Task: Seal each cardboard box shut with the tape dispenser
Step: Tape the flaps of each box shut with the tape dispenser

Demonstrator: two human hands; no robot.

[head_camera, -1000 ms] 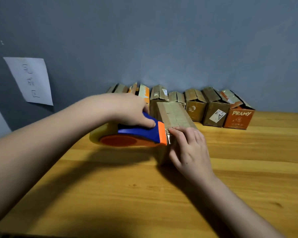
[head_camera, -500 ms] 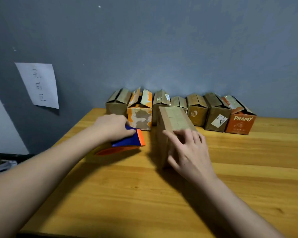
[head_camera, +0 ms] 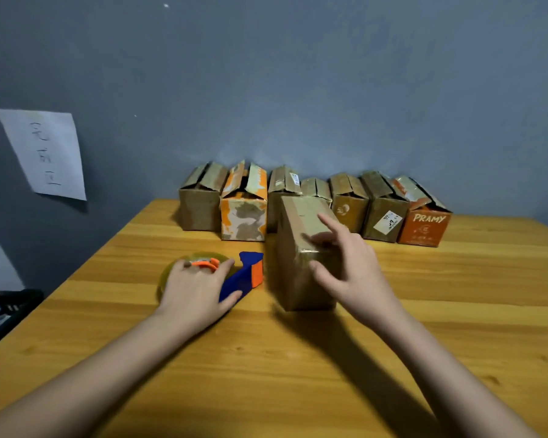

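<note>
Against the grey wall (head_camera: pixel 298 74) stood seven boxes (head_camera: pixel 314 197). Our left hand (head_camera: pixel 196 292) lay on the dispenser (head_camera: pixel 241 276), fingers relaxed; our right hand (head_camera: pixel 351 267) touched the near box (head_camera: pixel 298 245), fingers spread.

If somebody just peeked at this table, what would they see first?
Probably the two hands in the middle: the right hand on a taped box, the left hand on a blue and orange tape dispenser lying beside it. Behind them, a row of boxes with open flaps lines the grey wall.
</note>
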